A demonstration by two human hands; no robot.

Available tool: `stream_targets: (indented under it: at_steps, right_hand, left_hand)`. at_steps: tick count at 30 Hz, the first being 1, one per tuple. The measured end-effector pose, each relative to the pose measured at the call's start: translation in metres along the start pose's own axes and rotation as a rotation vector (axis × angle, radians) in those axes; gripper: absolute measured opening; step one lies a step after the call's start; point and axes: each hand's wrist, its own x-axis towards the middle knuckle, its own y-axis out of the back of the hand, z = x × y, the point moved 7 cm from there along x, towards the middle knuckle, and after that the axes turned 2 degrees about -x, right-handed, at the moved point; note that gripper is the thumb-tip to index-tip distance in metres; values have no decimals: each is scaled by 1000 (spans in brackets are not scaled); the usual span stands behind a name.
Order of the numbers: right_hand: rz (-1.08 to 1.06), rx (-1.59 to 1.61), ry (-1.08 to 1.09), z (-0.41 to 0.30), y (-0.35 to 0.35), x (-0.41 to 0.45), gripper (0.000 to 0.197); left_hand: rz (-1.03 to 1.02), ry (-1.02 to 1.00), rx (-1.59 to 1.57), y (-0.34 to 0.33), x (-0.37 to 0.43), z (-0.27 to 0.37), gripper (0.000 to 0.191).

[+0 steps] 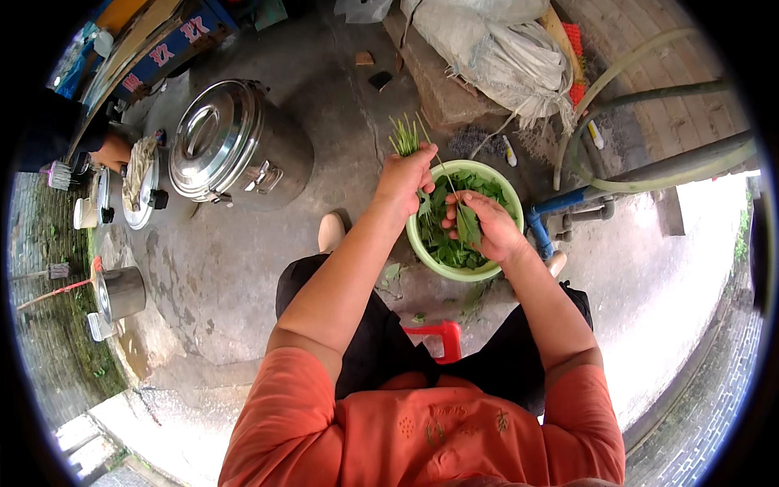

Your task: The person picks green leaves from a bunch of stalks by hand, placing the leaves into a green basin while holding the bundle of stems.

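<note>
A light green plastic basin (516, 189) full of leafy greens (450, 246) stands on the concrete floor between my feet. My left hand (405, 182) is closed around a bunch of thin green stems (406, 137) at the basin's left rim, their cut-looking ends pointing up and some leaves hanging below. Over the basin, my right hand (484, 225) pinches a green leaf (467, 226) between thumb and fingers. One long thin stem (449, 176) runs from near my left hand down to the right one. Part of the right fingers is hidden by the leaf.
A large lidded steel pot (286, 152) stands at the left. A white woven sack (499, 55) lies on a stone slab (438, 91) ahead. Hoses (660, 91) and a blue pipe (538, 228) are at the right. Another person's hand (112, 152) shows far left. A red plastic stool (451, 341) is beneath me.
</note>
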Motion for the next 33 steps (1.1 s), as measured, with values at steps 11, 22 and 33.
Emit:
stream_targets:
  at_steps: [11,22,33]
  right_hand:
    - [141,-543,89,0,11,3,11]
    - [36,-387,-48,-6,5,0,10]
    - [88,-381,-52,-5,9,6,11]
  left_hand:
    - [143,-199,-138,12,6,5,8]
    - [50,-27,-18,6,4,-8,19]
    - [-3,-83,12,0,1,-2,17]
